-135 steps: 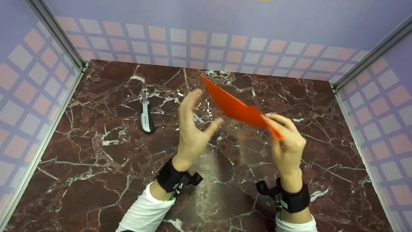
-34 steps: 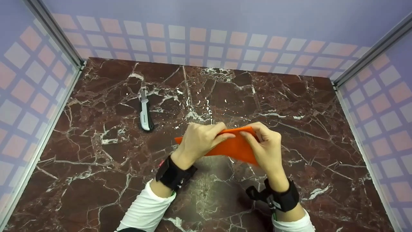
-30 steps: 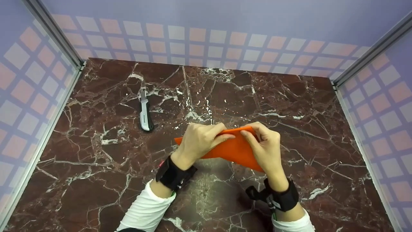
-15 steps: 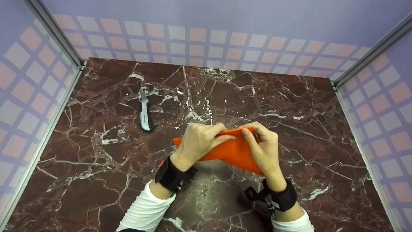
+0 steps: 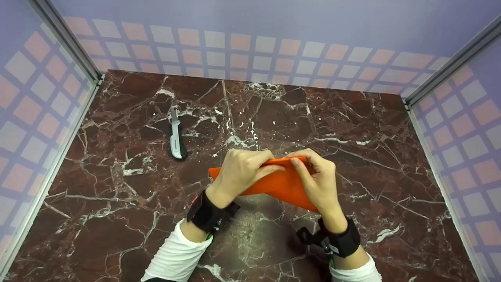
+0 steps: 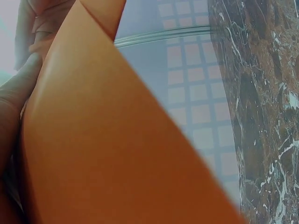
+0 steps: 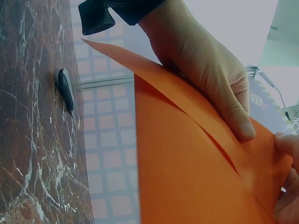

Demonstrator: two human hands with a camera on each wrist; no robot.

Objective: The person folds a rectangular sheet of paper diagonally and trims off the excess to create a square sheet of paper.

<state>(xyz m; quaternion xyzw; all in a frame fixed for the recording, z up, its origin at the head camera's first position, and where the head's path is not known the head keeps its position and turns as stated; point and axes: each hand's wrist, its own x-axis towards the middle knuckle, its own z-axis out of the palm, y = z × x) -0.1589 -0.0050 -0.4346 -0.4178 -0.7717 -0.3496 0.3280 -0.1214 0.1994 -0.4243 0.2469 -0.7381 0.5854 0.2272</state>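
Both hands hold a folded sheet of orange paper [image 5: 282, 188] above the table, near the middle of the head view. My left hand [image 5: 240, 172] pinches its upper edge between thumb and fingers. On the right part of that same edge, my right hand [image 5: 319, 178] has its thumb on the near face and its fingers behind. In the right wrist view, one layer of the orange paper [image 7: 182, 154] lies over another, with a gap between them. The left wrist view has a broad face of the orange paper [image 6: 103, 130] close up. Part of the sheet is hidden behind the left hand.
A grey and black utility knife [image 5: 177, 137] lies on the table left of the hands, its blade end pointing away. The dark red marbled table [image 5: 117, 203] is bounded by patterned panels [image 5: 262, 47] at the back and both sides.
Earlier only the right hand held the orange paper, with the left hand free beside it. Now both pinch its upper edge. In the last second the right hand has shifted slightly left.
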